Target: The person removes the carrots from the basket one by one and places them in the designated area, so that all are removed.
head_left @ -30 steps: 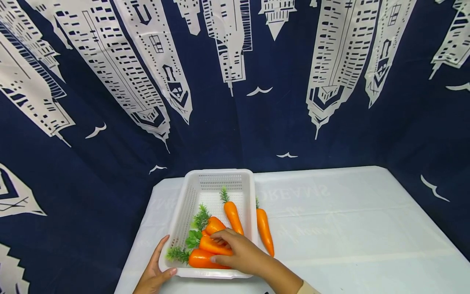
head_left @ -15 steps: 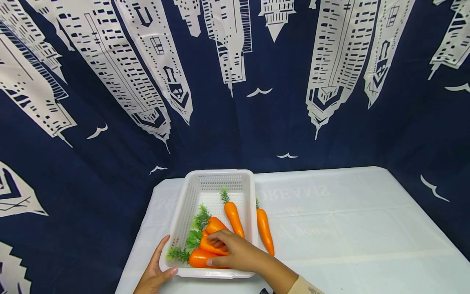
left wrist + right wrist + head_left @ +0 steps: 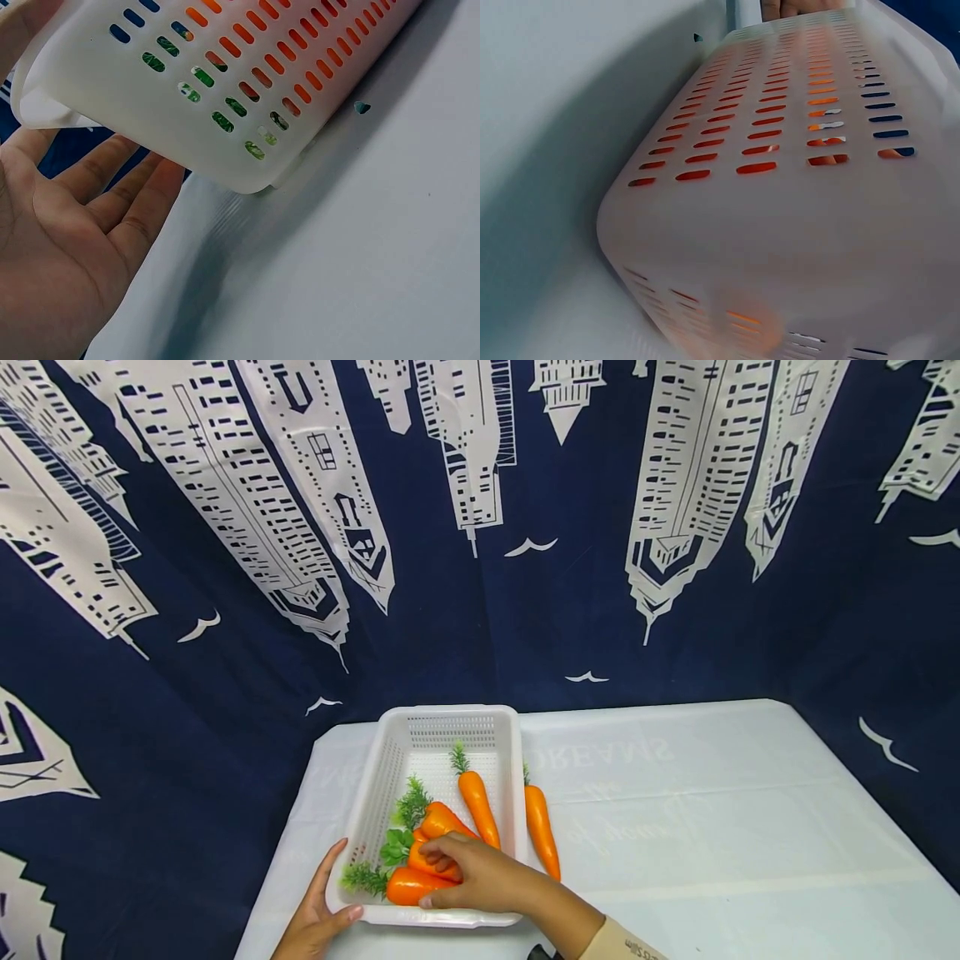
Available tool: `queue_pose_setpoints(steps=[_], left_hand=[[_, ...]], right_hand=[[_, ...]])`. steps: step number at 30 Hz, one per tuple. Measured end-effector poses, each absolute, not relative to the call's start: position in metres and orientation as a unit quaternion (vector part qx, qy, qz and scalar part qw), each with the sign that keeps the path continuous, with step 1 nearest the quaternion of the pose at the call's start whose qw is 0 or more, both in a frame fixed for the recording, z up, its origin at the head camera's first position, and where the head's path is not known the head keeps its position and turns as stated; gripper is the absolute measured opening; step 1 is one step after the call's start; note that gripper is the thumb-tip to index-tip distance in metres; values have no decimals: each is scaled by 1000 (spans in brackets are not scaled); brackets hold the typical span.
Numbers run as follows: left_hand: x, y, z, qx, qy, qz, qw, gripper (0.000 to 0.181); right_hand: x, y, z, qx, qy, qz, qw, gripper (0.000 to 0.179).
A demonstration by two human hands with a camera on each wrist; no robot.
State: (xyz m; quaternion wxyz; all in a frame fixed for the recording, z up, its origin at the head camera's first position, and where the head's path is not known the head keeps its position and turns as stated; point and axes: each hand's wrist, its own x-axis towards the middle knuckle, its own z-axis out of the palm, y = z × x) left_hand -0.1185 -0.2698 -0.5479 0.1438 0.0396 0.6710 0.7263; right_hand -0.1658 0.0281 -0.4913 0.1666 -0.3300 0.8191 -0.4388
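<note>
A white plastic basket (image 3: pixel 517 777) with slotted walls stands on the table, several orange carrots with green tops inside. My left hand (image 3: pixel 311 914) holds its near left corner, thumb at the near rim and fingers along the left side. In the left wrist view, the left hand (image 3: pixel 67 225) has its fingers reaching behind the basket wall (image 3: pixel 150 112). Inside the basket, my right hand (image 3: pixel 487 877) grips the nearest carrot (image 3: pixel 408 887), thumb on its near side and curled fingers over the middle carrot (image 3: pixel 420 858). The right wrist view shows the basket wall (image 3: pixel 780 217), not the right hand.
One carrot (image 3: pixel 542 835) lies on the white tablecloth (image 3: pixel 712 827) beside the basket's right wall. Another carrot (image 3: pixel 478 806) leans inside, toward the right. Behind the table hangs a dark blue cloth (image 3: pixel 487 627) printed with white buildings. A small dark speck (image 3: pixel 362 107) lies near the basket.
My right hand has shifted slightly left along the nearest carrot, its thumb now closer to the leafy end. The left hand and the basket have hardly moved.
</note>
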Motion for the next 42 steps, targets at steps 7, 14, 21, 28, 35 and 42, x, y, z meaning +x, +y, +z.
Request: queue_pose_setpoints(steps=[7,14,21,28,35,42], left_hand=[[-118,-270,-547,43,684,716,133,100],[-118,-270,-546,38,678,721,141,100],[-119,-270,-544,33,676,722,145,99],[-119,-270,-545,30,674,723,147,99],[-119,-271,-546,24,676,722,146,100],[-119,-269,-545,20,673,724,148,101]], right_hand=[[-165,28,-491,-328,817,-440,175,62],[-166,27,-491,-325,819,-440,172,58],[-167,27,-490,-316,812,-449,196,57],[-167,27,-490,-316,809,-451,206,53],[-166,28,-490,-312,805,-457,215,56],[-165,28,-489,-311,807,-453,217,58]])
